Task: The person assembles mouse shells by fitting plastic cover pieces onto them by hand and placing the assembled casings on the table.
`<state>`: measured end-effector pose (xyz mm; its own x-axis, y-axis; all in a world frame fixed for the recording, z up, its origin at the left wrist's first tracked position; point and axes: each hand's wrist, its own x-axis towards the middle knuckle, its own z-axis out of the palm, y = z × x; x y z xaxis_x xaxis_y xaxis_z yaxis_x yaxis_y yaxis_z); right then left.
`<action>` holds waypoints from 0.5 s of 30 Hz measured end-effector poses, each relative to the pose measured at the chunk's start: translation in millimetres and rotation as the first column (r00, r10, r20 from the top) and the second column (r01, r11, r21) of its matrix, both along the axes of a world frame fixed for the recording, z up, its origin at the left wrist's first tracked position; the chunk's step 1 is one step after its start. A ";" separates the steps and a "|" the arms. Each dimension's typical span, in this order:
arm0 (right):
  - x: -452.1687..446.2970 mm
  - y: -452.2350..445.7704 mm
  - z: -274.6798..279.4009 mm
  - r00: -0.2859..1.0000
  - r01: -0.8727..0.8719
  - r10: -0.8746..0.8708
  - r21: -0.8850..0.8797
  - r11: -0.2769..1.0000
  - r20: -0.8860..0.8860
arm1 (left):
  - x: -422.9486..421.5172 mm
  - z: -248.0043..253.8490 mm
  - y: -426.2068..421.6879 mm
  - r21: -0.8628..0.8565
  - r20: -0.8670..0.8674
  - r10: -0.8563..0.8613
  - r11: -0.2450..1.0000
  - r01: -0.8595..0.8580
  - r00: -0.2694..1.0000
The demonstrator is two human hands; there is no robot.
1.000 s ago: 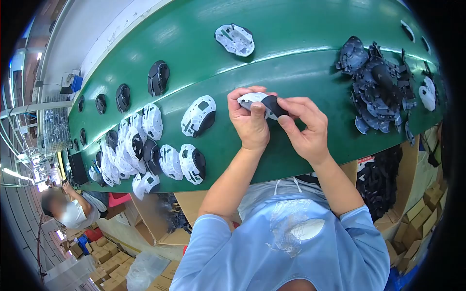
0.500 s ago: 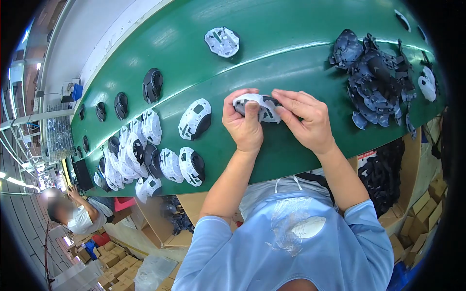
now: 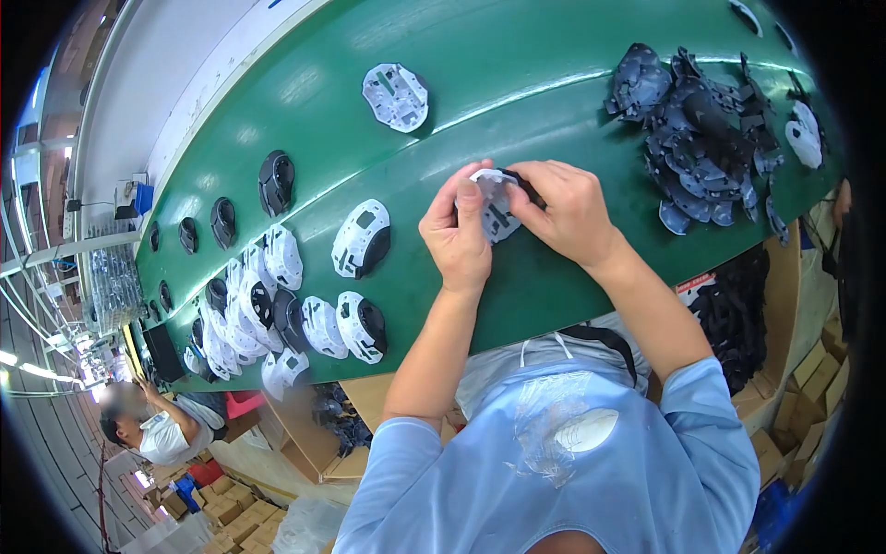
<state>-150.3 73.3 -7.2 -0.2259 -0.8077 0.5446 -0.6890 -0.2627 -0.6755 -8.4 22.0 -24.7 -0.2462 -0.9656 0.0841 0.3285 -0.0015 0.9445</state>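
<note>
Near the centre of the frame, the left hand (image 3: 457,229) is clamping a mouse shell (image 3: 496,220) between thumb and fingers, its inner side seemingly facing up, probably to steady it. The right hand (image 3: 568,210) is gripping the shell's dark upper-right edge, thumb and fingers together; the two-sided hold is likely preventing twisting. White shells (image 3: 242,319) are lying clustered at left on the green table (image 3: 517,102), and a dark pile of covers (image 3: 694,143) is sitting at upper right, presumably within easy reach. The hands are hiding much of the shell; I cannot tell whether that dark edge is a separate part. The frame's border is crowding a curved piece (image 3: 746,18) at top right.
</note>
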 end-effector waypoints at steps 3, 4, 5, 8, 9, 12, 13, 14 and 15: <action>3.0 -6.1 -7.4 0.998 -0.042 0.042 -0.007 0.999 -0.045 | 1.6 -2.5 0.3 -0.051 0.163 -0.012 0.999 0.020 0.987; 1.5 -6.2 -7.9 0.997 -0.056 0.057 0.023 0.998 -0.054 | 0.7 -2.2 0.8 -0.042 0.197 -0.003 0.999 0.012 0.980; -0.1 -7.1 -8.2 0.996 -0.069 0.072 0.050 0.996 -0.060 | -1.0 -1.0 -0.6 -0.037 0.232 0.003 0.999 0.005 0.973; 6.5 -2.0 -9.8 0.996 -0.088 0.090 0.066 0.994 -0.021 | 5.6 -2.4 2.8 -0.041 0.269 0.040 0.999 -0.030 0.962; 3.8 -3.2 -7.8 0.997 -0.078 0.079 0.052 0.996 -0.019 | 2.2 -3.9 -0.4 -0.054 0.250 0.046 0.998 -0.034 0.967; 4.7 1.1 -6.6 0.994 -0.085 0.081 0.056 0.995 0.066 | 4.2 -0.1 -7.3 -0.019 0.180 0.108 0.994 -0.106 0.978; 9.1 2.1 -14.5 0.998 -0.055 0.053 0.054 0.997 0.037 | 3.5 0.3 -12.9 0.022 0.107 0.171 0.984 -0.175 0.979; 12.7 1.5 -17.2 0.997 -0.032 0.030 0.024 0.999 0.073 | 0.1 4.1 -12.0 -0.048 0.050 0.167 0.985 -0.165 0.985; 12.4 -0.6 -21.5 0.997 -0.044 0.043 0.021 0.999 0.061 | -5.1 4.9 -4.9 -0.077 0.054 0.183 0.981 -0.178 0.982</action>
